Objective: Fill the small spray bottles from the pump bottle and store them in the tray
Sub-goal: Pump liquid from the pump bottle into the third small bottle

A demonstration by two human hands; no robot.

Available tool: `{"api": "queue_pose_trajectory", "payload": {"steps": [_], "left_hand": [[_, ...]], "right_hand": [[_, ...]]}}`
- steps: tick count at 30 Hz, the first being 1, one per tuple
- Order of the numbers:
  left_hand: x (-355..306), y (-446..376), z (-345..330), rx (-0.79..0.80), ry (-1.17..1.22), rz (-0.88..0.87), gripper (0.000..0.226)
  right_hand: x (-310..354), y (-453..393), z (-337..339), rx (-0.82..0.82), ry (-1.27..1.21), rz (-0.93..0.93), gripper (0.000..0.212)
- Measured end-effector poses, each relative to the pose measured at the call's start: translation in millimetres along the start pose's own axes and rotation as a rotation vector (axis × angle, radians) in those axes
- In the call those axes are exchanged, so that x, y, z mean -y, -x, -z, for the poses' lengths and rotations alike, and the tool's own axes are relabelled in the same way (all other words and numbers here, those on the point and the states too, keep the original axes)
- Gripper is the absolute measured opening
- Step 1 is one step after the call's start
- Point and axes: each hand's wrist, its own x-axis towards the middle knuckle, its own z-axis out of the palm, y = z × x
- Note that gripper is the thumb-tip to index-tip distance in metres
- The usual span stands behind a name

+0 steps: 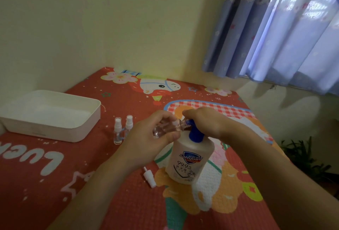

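Sideways, the open small bottle meets the pump bottle spout.

Dim room, daylight through the curtain, soft focus throughout, wide-angle bending at edges

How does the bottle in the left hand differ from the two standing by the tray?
The held bottle is gripped by the left hand and tilted on its side, its neck at the blue pump; the two standing bottles are upright on the mat, untouched. The held bottle has no sprayer, and a loose sprayer lies on the mat; the standing ones have white sprayers on. All three are small and clear.
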Motion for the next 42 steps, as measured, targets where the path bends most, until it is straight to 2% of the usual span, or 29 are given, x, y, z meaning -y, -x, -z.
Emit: {"api": "queue_pose_trajectory", "payload": {"steps": [3,5,7,12,17,25,30,33,35,37,40,42], "left_hand": [[-5.4,-1.6,2.4,-0.009,-0.020,-0.013,0.024],[-8.0,-2.0,3.4,-0.005,-0.024,-0.017,0.023],[-8.2,-1.4,2.9,-0.006,-0.007,-0.012,0.023],[-3.5,-0.9,0.8,-0.018,0.010,-0.006,0.025],[3.9,-1.1,-1.1,-0.014,-0.001,-0.004,0.025],[7.6,2.9,-4.4,-0.020,0.027,-0.003,0.025],[2.4,1.9,-2.5,0.001,0.030,0.013,0.025],[-2.8,-0.5,0.5,-0.007,0.002,0.006,0.024],[-5.0,-0.8,1.8,-0.009,0.015,0.002,0.023],[-4.9,0.3,1.4,-0.012,0.021,-0.002,0.023],[-4.1,1.6,-0.5,-0.023,0.016,-0.011,0.023],[-1.9,1.4,-1.4,-0.027,0.004,-0.007,0.023]], "right_hand": [[1.4,4.8,11.8,0.120,-0.401,-0.136,0.034],[-0.1,3.9,14.2,0.157,-0.447,-0.191,0.044],[0.5,4.5,12.0,0.138,-0.405,-0.178,0.042],[1.2,4.7,4.4,0.009,-0.046,0.026,0.012],[-2.6,-2.0,-6.3,-0.072,0.255,0.103,0.012],[-4.0,-4.8,-8.5,-0.056,0.286,0.099,0.015],[0.6,-0.2,0.1,0.003,0.073,-0.005,0.013],[6.2,7.8,13.8,0.113,-0.308,-0.109,0.024],[6.3,8.1,16.4,0.156,-0.361,-0.155,0.032],[6.3,7.7,13.9,0.143,-0.300,-0.141,0.030],[2.8,3.9,8.2,0.079,-0.010,0.020,0.010],[0.5,1.3,3.3,0.024,0.171,0.080,0.012]]}}
